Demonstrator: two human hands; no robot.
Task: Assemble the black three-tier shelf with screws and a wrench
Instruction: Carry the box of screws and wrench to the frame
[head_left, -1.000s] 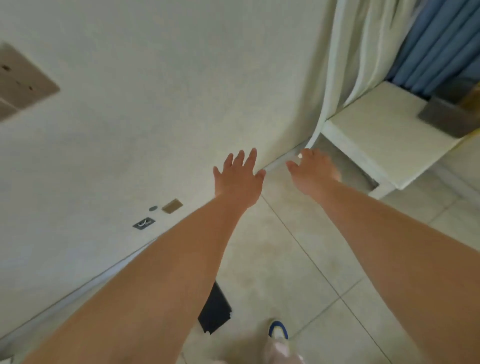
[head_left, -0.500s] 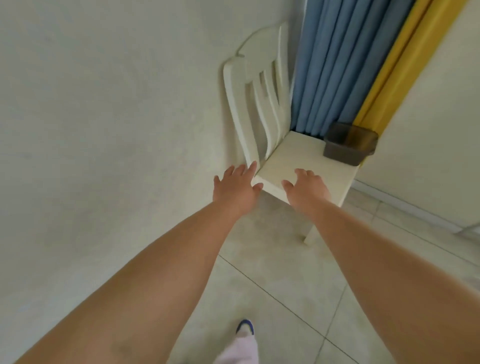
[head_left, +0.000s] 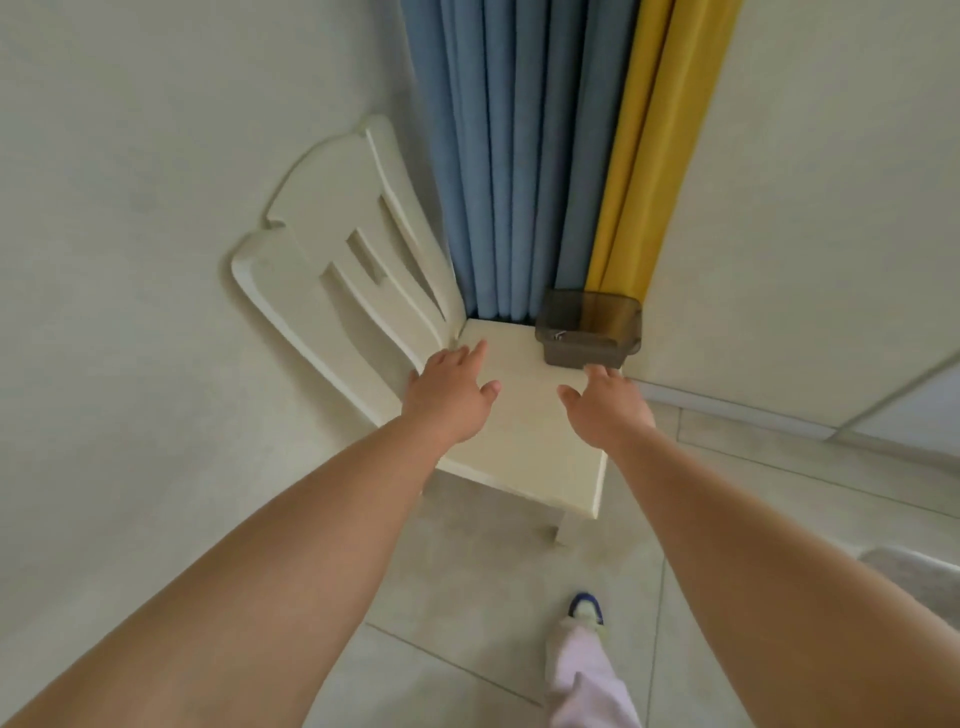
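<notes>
Pale walls meet at a corner hung with blue curtain (head_left: 498, 156) folds and, just to their right, a yellow curtain (head_left: 644, 156); light floor tiles (head_left: 467, 597) run below. Head view, the only one: a cream chair (head_left: 519, 457) stands in the corner, its slatted backrest (head_left: 337, 249) against the left wall at about 10 o'clock from frame centre, its seat reaching toward the curtains. At the seat's far right corner, roughly 1 o'clock from centre, sits a translucent grey-brown bin (head_left: 587, 332), touching the curtain behind it; something small and pale lies inside, too small to tell what. Both bare arms stretch forward from the lower corners. Left hand (head_left: 452, 395): fingers straight and spread, holding nothing, over the seat's left edge near the base of the backrest; whether it touches the seat cannot be told. Right hand (head_left: 608, 410): fingers loosely extended, holding nothing, fingertips just beside the bin's near wall at about 6 o'clock from it; contact cannot be told. At 6 o'clock in frame, a leg in light lilac trousers (head_left: 587, 680) ends in a shoe with blue trim (head_left: 587, 610) on the tiles. A grey mat edge (head_left: 914, 571) shows at 4 o'clock. Black three-tier shelf, screws and wrench: not in view.
</notes>
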